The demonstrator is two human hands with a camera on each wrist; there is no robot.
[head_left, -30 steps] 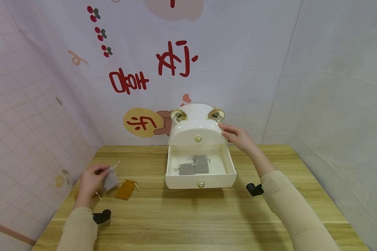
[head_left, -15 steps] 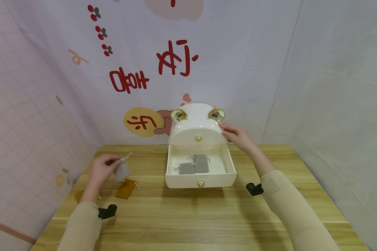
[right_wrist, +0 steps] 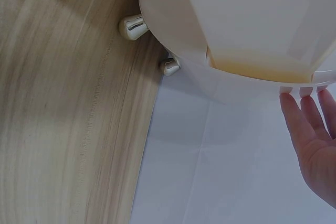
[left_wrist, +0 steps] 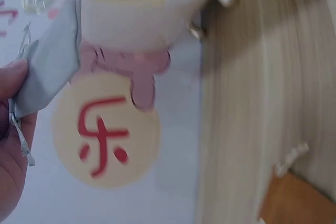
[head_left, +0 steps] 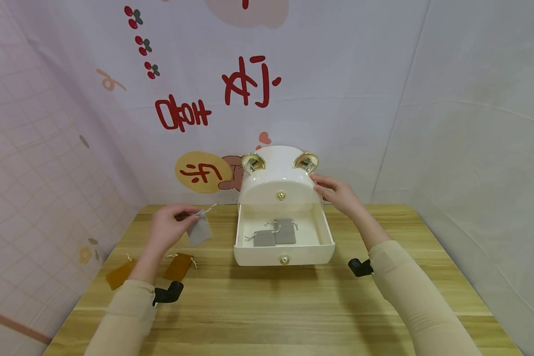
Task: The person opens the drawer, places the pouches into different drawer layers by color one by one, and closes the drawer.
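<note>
My left hand (head_left: 168,226) pinches a light grey drawstring pouch (head_left: 199,231) near its corded neck, holding it above the table left of a white storage box (head_left: 277,165). In the left wrist view that pouch (left_wrist: 52,59) hangs between thumb and fingers. The box has gold ears, and its lower drawer (head_left: 258,256) is pulled out. Inside lie a darker grey pouch (head_left: 264,239) and another grey pouch (head_left: 286,232), slightly overlapping. My right hand (head_left: 341,197) rests its fingertips on the box's right side; the right wrist view shows extended fingers (right_wrist: 299,121) against the white shell.
Two orange-brown drawstring pouches lie on the table at the left: one pouch (head_left: 179,267) in front of the left hand, another pouch (head_left: 121,274) beside the left forearm. A printed cloth wall (head_left: 338,99) stands close behind the box. Gold feet (right_wrist: 134,27) support the box.
My left hand has carried the light grey pouch up and rightward from the orange-brown pouches toward the drawer. The right hand and the box have stayed in place.
</note>
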